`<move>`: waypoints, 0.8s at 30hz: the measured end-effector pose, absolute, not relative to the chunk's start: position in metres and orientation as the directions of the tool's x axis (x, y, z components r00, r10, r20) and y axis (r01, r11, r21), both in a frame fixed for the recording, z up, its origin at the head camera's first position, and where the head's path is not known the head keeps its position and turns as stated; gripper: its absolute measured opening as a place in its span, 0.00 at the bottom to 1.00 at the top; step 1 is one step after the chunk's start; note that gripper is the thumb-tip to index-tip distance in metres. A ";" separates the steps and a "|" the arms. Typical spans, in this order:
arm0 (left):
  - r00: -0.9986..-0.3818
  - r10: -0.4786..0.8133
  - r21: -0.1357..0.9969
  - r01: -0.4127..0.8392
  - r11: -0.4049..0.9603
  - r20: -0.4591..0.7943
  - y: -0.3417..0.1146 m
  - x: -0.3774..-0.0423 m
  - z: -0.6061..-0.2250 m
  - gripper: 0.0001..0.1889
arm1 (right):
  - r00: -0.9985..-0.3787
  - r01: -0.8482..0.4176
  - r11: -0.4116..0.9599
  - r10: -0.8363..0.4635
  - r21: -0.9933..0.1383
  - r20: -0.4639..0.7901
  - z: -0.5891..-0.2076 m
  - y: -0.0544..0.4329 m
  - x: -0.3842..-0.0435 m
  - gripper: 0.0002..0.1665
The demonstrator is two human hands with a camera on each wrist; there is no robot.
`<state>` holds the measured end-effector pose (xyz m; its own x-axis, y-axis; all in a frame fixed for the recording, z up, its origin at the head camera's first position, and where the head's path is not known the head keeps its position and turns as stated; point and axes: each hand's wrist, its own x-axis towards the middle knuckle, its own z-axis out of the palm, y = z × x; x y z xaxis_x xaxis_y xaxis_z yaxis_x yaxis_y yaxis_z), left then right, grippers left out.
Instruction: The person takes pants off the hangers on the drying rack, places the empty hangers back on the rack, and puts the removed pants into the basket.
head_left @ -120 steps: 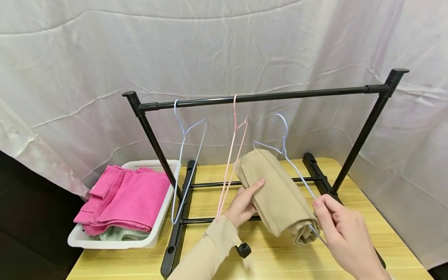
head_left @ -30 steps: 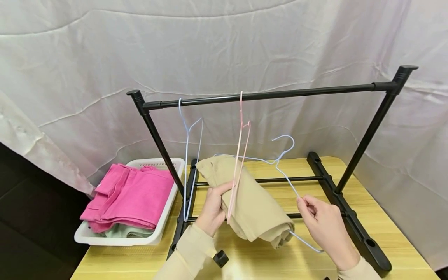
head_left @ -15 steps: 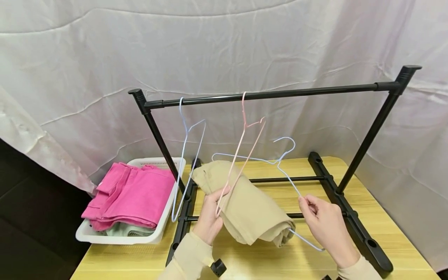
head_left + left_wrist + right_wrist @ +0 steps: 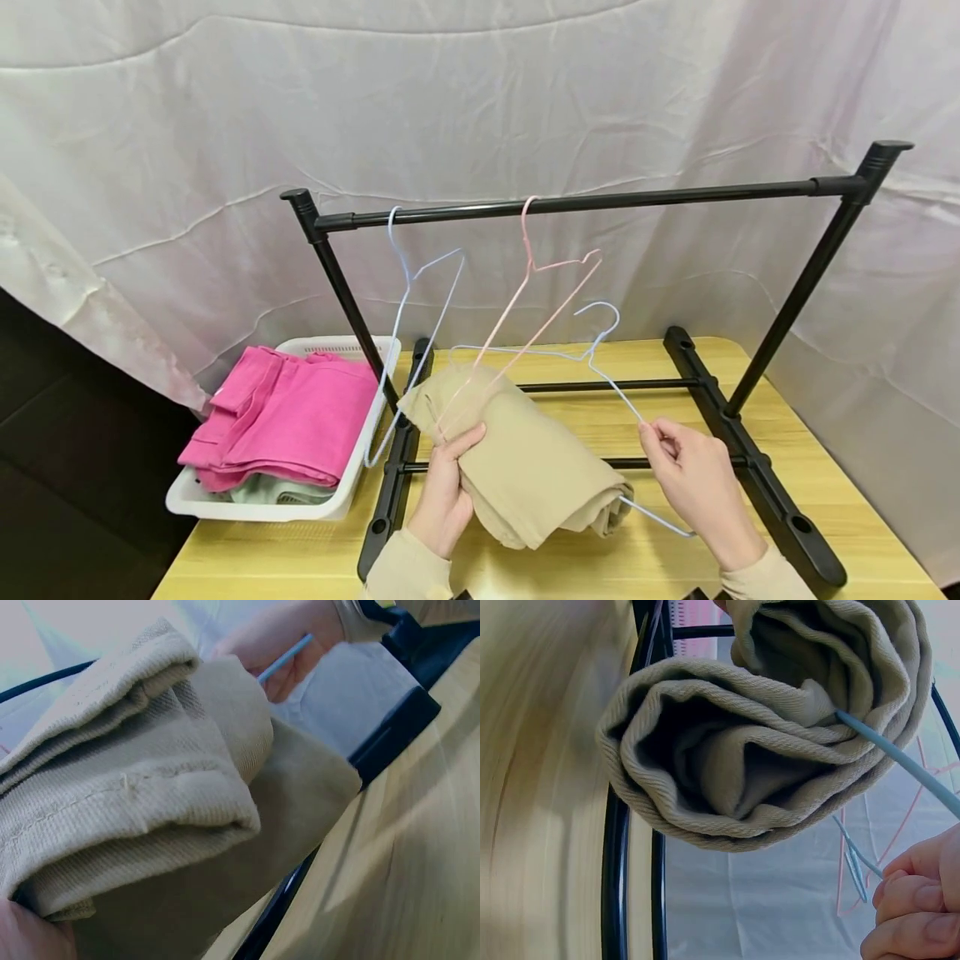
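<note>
Folded khaki trousers [image 4: 540, 458] hang doubled over the lower bar of a light blue wire hanger [image 4: 617, 387], tilted below the rail. My left hand [image 4: 444, 500] grips their left end, thumb on top and the other fingers hidden beneath. With my right hand [image 4: 697, 479] I pinch the hanger's sloping right arm. In the right wrist view the bar [image 4: 889, 746] runs between two layered rolls of cloth. A pink hanger [image 4: 527, 250] hangs from the rail, its lower end slanting across the trousers near my left thumb.
The black rack [image 4: 600, 201] stands on a wooden table [image 4: 262, 562]. Another blue hanger [image 4: 405, 287] hangs at its left. Beside it, a white basket [image 4: 277, 510] holds folded pink trousers [image 4: 288, 417] over pale green cloth [image 4: 281, 490]. A pale curtain [image 4: 480, 108] hangs behind.
Over four seconds, both hands brought the trousers and their hanger left, the hook sinking lower. In the last second the trousers' left end dropped slightly and the pink hanger swung, its lower end going left.
</note>
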<state>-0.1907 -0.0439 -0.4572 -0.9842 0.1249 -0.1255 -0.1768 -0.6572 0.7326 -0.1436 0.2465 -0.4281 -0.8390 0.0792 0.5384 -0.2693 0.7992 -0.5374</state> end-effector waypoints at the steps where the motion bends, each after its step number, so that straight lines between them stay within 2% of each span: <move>1: -0.985 0.124 0.726 -0.172 -0.666 -0.120 -0.044 -0.189 -0.457 0.17 | -0.841 -0.273 0.795 0.076 -0.541 0.535 -0.428 0.246 -0.144 0.29; 12: -0.988 0.085 0.692 -0.154 -0.706 -0.133 -0.043 -0.184 -0.460 0.12 | -0.888 -0.252 0.779 0.050 -0.575 0.456 -0.441 0.234 -0.157 0.29; 21: -0.986 0.118 0.649 -0.169 -0.742 -0.121 -0.048 -0.178 -0.459 0.17 | -0.899 -0.240 0.773 0.053 -0.588 0.436 -0.450 0.234 -0.164 0.29; 24: -0.987 0.108 0.649 -0.162 -0.743 -0.122 -0.050 -0.176 -0.459 0.13 | -0.903 -0.233 0.774 0.053 -0.589 0.426 -0.452 0.235 -0.165 0.29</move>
<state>-0.1760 -0.0496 -0.4592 -0.9866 0.1079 -0.1224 -0.1619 -0.7434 0.6490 -0.1649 0.2350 -0.4516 -0.9030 0.0529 0.4263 -0.2328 0.7738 -0.5892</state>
